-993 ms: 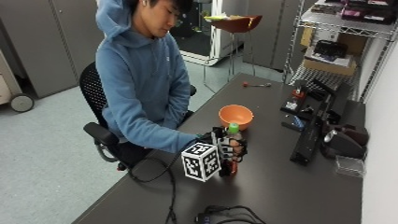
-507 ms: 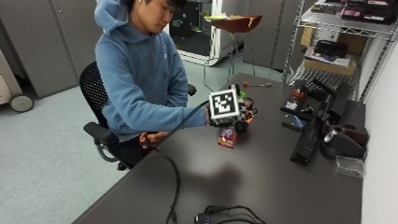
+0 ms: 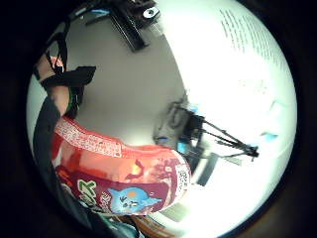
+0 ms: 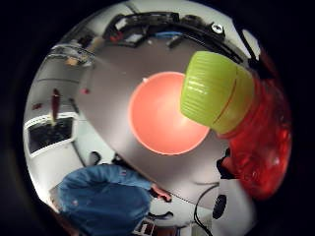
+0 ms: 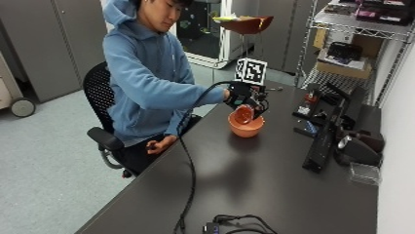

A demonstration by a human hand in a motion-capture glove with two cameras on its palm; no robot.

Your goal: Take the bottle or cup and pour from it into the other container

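Outside view has the gloved right hand (image 5: 241, 99) wrapped around the red bottle (image 5: 244, 114), tipped over the orange bowl (image 5: 246, 128), but that green cap (image 4: 216, 92) looks on, so nothing'd pour.

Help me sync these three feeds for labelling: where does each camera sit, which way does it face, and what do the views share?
Outside view: across the table, facing the seated person; shows the gloved right hand tipping the bottle over the orange bowl.
Thumb side palm view: on the palm, looking down past the bottle's green cap into the bowl; the person's blue sleeve shows.
Little finger side palm view: on the palm, facing the bottle's label and the table; black straps show.
All three share the bottle.
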